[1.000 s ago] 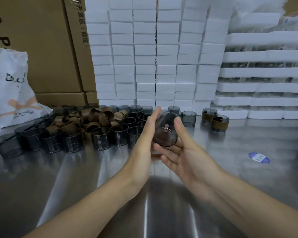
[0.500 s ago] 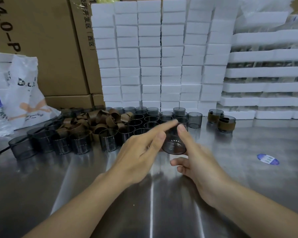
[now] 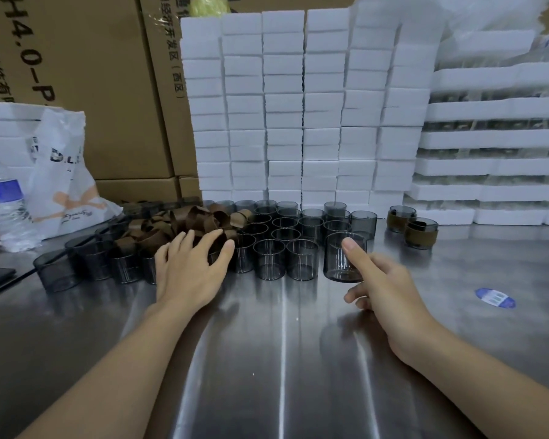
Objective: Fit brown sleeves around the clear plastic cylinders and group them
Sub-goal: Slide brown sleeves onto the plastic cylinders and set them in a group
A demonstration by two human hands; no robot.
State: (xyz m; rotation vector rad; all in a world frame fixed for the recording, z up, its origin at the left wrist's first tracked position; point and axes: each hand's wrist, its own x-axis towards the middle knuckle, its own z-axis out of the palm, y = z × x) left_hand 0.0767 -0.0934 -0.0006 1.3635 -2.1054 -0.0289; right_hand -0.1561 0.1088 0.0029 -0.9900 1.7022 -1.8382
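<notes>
Looking down at the steel desk (image 3: 282,359), I have both hands in view. The left hand (image 3: 192,274) lies palm down at the near edge of the sleeves (image 3: 200,218), a loose brown heap left of centre. Its fingers (image 3: 184,242) are spread and relaxed over the heap, and I see nothing gripped in them. The thumb sits just beside a front-row cylinder.

The right hand (image 3: 390,289) is to the right. One straight finger (image 3: 351,251) touches the near wall of a lone cylinder (image 3: 335,267), and the others curl loosely under the palm, holding nothing. That cylinder stands upright on the desk, mouth up, with no sleeve on it. It is at the right end of the front row, just beside the cylinders (image 3: 286,229), which stand packed in rows between the heap and the back wall. More of them run in a dark line past the heap to the left.

A sleeved pair (image 3: 420,232) stands apart at the right, each with a brown band round it.

Behind everything rise white foam blocks (image 3: 301,106) in columns, with foam trays (image 3: 495,137) stacked to their right and cartons (image 3: 92,74) to their left. A white bag (image 3: 61,172) and a bottle (image 3: 0,198) sit at the far left. A blue sticker (image 3: 495,297) lies flat on the desk at the right
</notes>
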